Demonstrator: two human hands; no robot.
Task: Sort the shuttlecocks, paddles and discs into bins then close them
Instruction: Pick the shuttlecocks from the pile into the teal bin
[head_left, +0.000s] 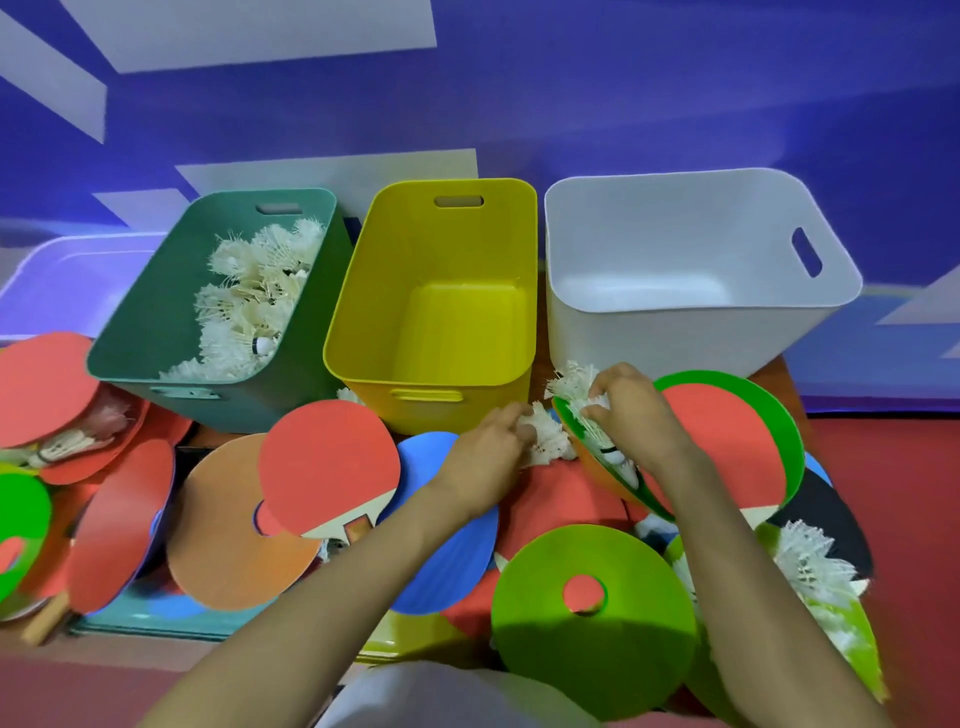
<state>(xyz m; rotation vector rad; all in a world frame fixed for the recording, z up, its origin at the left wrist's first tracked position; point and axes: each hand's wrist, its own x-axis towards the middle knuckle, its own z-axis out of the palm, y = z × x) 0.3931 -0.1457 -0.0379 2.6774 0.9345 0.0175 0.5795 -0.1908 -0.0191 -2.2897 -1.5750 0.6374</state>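
Three bins stand in a row at the back. The teal bin on the left holds several white shuttlecocks. The yellow bin and the white bin are empty. In front of the yellow bin, my left hand pinches a white shuttlecock. My right hand grips another shuttlecock that lies on a tilted orange and green disc. Red paddles and coloured discs lie piled in the foreground.
More shuttlecocks lie at the right among a green disc and a black paddle. Others sit under a red paddle at the far left. Teal and yellow lids lie flat beneath the pile. A purple tub stands behind the teal bin.
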